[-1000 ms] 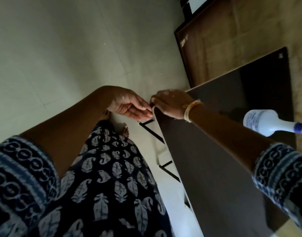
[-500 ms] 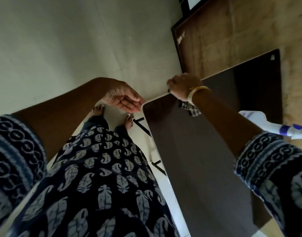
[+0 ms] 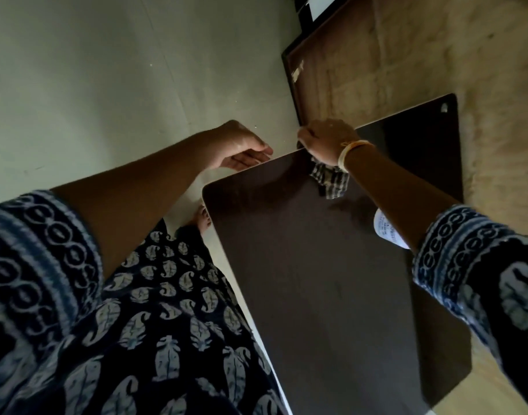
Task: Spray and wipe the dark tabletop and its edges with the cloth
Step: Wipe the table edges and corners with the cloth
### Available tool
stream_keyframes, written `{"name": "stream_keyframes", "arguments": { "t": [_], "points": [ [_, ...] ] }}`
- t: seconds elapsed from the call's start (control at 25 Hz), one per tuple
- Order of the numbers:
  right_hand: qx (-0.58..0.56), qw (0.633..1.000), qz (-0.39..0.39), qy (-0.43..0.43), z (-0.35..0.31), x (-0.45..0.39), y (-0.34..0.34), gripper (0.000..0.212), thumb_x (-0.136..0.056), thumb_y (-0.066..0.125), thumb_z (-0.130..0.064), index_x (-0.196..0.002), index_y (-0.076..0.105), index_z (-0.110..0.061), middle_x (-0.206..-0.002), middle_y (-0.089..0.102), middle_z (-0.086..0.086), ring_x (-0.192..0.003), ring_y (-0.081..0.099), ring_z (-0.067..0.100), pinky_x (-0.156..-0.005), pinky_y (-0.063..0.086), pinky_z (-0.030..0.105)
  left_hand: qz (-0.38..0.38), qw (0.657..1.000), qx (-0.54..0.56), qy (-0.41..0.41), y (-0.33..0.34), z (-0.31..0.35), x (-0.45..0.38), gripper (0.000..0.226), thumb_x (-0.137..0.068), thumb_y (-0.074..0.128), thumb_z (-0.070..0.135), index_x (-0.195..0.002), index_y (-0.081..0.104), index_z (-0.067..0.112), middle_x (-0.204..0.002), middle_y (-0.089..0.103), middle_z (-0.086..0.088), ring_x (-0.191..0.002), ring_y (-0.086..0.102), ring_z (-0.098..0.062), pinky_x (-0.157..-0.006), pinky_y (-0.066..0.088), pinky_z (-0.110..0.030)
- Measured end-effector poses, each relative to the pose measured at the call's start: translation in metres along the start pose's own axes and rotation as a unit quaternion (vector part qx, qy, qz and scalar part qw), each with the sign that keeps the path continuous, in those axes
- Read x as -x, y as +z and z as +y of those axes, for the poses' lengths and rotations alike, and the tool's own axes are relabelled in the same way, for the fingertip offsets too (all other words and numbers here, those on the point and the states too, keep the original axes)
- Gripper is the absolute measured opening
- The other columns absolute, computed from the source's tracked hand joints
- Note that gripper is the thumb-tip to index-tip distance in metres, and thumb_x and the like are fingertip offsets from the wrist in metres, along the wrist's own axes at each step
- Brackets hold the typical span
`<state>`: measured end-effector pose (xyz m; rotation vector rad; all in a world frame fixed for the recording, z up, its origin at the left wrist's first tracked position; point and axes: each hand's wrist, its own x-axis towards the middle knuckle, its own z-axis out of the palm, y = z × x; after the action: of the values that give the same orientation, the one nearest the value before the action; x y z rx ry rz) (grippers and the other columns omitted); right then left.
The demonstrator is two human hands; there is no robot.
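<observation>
A soft checked cloth in dark and pale threads (image 3: 330,181) was bunched under the right hand (image 3: 327,140), whose fingers were curled over it at the far long edge of the dark brown, smooth, round-cornered counter (image 3: 316,295); a loose tail of the fabric lay on the surface just behind the wrist. The cloth was judged light and limp, best gathered into a wad in the palm so that it could be folded over the thin lip of the edge. The left hand (image 3: 240,151) was held relaxed with straight fingers, grasping nothing, just off the near corner of the counter. A white plastic spray bottle (image 3: 388,230) was partly hidden behind the right forearm, lying on the counter; it was judged light and easily knocked by a sweeping arm. Open run was seen along the far edge towards the far corner, while a brown wooden panel (image 3: 331,73) stood close beyond it, leaving little room there.
</observation>
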<state>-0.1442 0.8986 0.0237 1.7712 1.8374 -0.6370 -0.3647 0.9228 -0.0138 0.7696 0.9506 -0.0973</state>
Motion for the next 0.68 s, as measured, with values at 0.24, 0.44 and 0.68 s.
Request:
{"name": "stream_keyframes", "arguments": {
  "t": [0.24,0.44,0.68],
  "points": [
    [0.03,0.998,0.041,0.045,0.106,-0.01,-0.006,0.05,-0.09,0.025,-0.038,-0.081,0.063,-0.006,-0.089,0.064,0.023,-0.082,0.06,0.038,-0.065,0.04,0.037,0.007,0.999,-0.035,0.013,0.045,0.037,-0.046,0.032,-0.092,0.06,0.042,-0.102,0.075,0.016,-0.094,0.074,0.001,-0.073,0.062,-0.011,-0.067,0.045,-0.022],
    [0.031,0.989,0.143,0.034,0.167,-0.007,-0.002,0.054,-0.092,0.024,-0.038,-0.082,0.065,-0.006,-0.083,0.068,0.02,-0.077,0.062,0.039,-0.075,0.043,0.04,0.011,0.994,-0.097,0.047,0.079,0.071,-0.083,0.049,-0.086,0.063,0.052,-0.105,0.074,0.008,-0.096,0.073,-0.01,-0.075,0.064,-0.018,-0.063,0.046,-0.022],
    [0.052,0.977,0.179,0.106,0.252,-0.013,-0.008,0.047,-0.095,0.03,-0.034,-0.092,0.067,-0.006,-0.093,0.069,0.02,-0.082,0.063,0.04,-0.079,0.048,0.042,-0.01,0.968,-0.219,0.12,0.119,0.105,-0.117,0.026,-0.084,0.073,0.036,-0.098,0.063,0.017,-0.074,0.056,-0.008,-0.065,0.054,-0.016,-0.06,0.04,-0.021]
  ]
}}
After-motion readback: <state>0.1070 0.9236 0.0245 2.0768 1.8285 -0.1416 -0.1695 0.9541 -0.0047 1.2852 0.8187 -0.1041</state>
